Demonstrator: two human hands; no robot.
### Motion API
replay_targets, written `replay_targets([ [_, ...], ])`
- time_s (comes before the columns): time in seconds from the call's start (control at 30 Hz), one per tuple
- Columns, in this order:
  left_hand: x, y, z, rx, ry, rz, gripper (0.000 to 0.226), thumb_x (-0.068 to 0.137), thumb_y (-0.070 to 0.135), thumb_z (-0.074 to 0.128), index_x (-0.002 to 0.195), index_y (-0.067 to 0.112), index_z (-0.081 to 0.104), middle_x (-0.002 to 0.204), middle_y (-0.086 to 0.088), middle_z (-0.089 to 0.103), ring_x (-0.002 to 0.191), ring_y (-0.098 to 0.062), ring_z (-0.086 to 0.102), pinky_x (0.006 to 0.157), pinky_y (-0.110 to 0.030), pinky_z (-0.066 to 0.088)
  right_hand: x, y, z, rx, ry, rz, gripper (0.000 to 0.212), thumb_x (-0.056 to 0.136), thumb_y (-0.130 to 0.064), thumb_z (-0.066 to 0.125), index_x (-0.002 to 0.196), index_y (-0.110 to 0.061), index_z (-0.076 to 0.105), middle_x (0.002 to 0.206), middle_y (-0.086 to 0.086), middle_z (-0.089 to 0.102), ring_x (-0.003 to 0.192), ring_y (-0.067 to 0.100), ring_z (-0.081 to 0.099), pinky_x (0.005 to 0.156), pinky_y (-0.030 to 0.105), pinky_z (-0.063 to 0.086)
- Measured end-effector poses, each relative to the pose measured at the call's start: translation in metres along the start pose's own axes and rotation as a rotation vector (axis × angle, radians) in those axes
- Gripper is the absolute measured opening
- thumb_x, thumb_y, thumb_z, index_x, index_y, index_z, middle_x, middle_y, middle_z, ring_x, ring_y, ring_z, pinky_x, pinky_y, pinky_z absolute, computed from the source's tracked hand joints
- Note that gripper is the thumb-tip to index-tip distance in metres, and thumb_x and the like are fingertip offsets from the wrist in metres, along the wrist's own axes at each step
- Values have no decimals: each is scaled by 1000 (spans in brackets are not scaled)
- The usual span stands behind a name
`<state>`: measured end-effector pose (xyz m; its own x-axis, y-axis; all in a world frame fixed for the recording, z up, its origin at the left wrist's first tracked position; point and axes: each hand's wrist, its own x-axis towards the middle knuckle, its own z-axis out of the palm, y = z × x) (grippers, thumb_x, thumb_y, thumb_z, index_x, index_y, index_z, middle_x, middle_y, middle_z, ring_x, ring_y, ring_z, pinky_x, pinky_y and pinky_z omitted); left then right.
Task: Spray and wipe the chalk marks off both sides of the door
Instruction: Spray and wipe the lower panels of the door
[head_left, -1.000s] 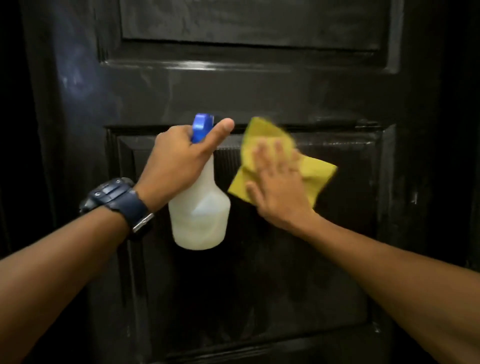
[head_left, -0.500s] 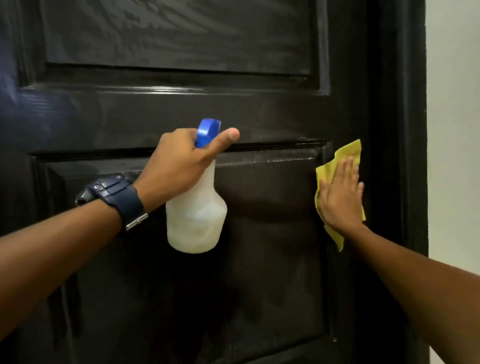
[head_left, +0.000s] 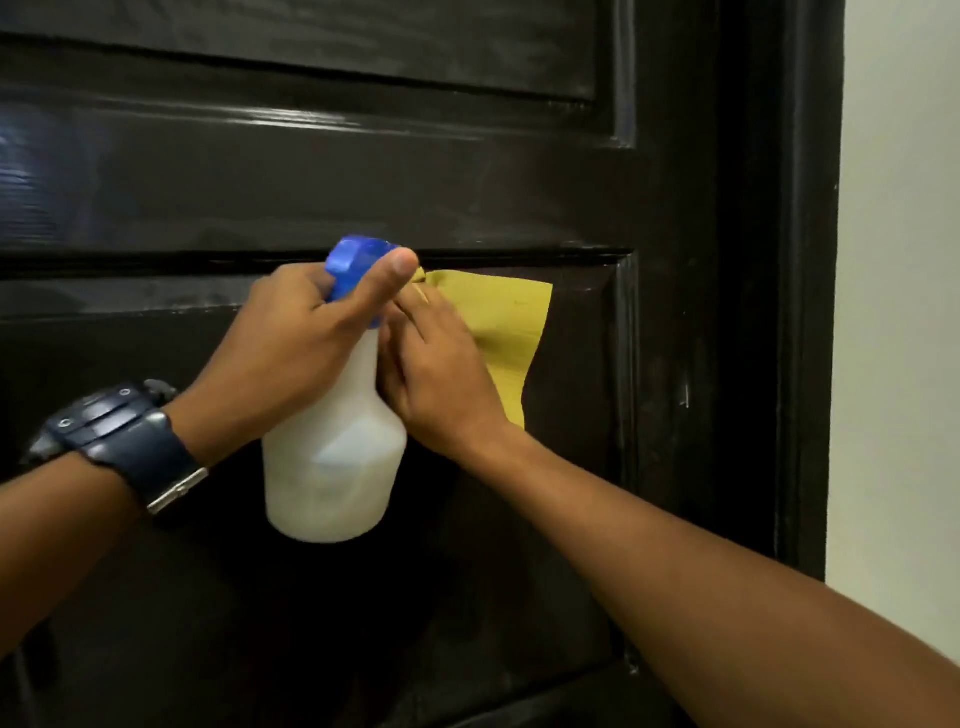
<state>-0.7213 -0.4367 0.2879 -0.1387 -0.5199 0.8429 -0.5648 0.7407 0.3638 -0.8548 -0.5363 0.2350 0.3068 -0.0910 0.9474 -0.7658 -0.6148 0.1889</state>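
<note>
While left hand (head_left: 291, 353) is gripping white plastic spray bottle with blue trigger head (head_left: 335, 452), right hand (head_left: 441, 379), palm flat, is pressing yellow cloth (head_left: 501, 322) on glossy black panelled door (head_left: 467, 182): wiping step; next stroke probably needing firm, even pressure

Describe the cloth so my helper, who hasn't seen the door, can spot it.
Find the dark panelled door, then its lower panel. There the right hand presses a flat yellow cloth against the wood, just right of the white spray bottle. It is the only yellow thing in view.
</note>
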Motion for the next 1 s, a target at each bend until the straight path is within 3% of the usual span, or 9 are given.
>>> replay_targets([
  [0.07, -3, -6, -11, -25, -33, -18, 73, 83, 77, 44, 66, 10, 66, 46, 11, 59, 42, -6, 51, 49, -12, 36, -3, 20, -10, -22, -13, -91, 40, 100, -20, 47, 130, 3, 61, 137, 22, 58, 128, 40, 53, 113, 49, 36],
  [0.13, -9, -16, -26, -39, -41, -33, 77, 77, 88, 41, 76, 17, 71, 71, 10, 73, 64, -5, 64, 65, -24, 42, -13, 62, -33, -90, -6, -103, 37, 99, -15, 51, 130, 4, 61, 135, 22, 60, 127, 39, 55, 115, 45, 37],
  [0.23, -24, -34, -53, -31, 0, -90, 77, 70, 89, 38, 81, 22, 71, 81, 12, 75, 76, -4, 67, 72, -29, 43, -27, 107, -66, -129, 19, 75, 36, 101, -13, 52, 133, 1, 60, 139, 21, 57, 132, 37, 50, 121, 35, 27],
  [0.37, -43, -45, -92, 36, 26, -128, 79, 72, 92, 37, 78, 22, 73, 80, 10, 76, 75, -6, 68, 71, -28, 46, -24, 82, -54, -69, 152, 288, 32, 99, -9, 52, 126, 2, 65, 134, 18, 62, 130, 35, 53, 119, 33, 29],
  [0.6, -61, -72, -171, 112, 226, -223, 76, 78, 81, 41, 75, 12, 73, 69, 1, 74, 55, -2, 63, 59, -20, 44, 57, -87, 54, 65, 1, -227, 36, 88, 1, 53, 120, 6, 67, 129, 22, 64, 122, 43, 58, 111, 47, 40],
  [0.73, -59, -82, -187, 211, 362, -259, 85, 74, 83, 46, 58, 0, 50, 49, -4, 44, 40, -7, 34, 40, -19, 26, 106, -174, 106, 36, -200, -589, 30, 82, -6, 58, 104, 7, 73, 111, 23, 71, 110, 42, 64, 99, 47, 49],
  [0.8, -54, -82, -193, 206, 357, -252, 89, 75, 83, 48, 61, -6, 51, 52, -5, 45, 44, -8, 34, 43, -21, 27, 114, -183, 110, 9, -249, -668, 26, 80, -7, 65, 100, 7, 72, 103, 23, 72, 110, 40, 61, 97, 46, 48],
  [0.9, -55, -83, -198, 219, 395, -215, 80, 76, 80, 49, 57, 2, 48, 46, 4, 38, 39, -7, 32, 39, -16, 24, 112, -163, 102, 11, -259, -708, 38, 87, -9, 65, 122, 7, 65, 131, 24, 62, 130, 43, 51, 110, 50, 40],
  [1.0, -60, -93, -197, 171, 340, -199, 88, 79, 84, 45, 65, -1, 62, 52, 3, 61, 44, -4, 48, 51, -19, 38, 104, -129, 80, -3, -248, -626, 46, 94, -13, 52, 135, 7, 56, 144, 25, 52, 135, 46, 47, 115, 50, 35],
])
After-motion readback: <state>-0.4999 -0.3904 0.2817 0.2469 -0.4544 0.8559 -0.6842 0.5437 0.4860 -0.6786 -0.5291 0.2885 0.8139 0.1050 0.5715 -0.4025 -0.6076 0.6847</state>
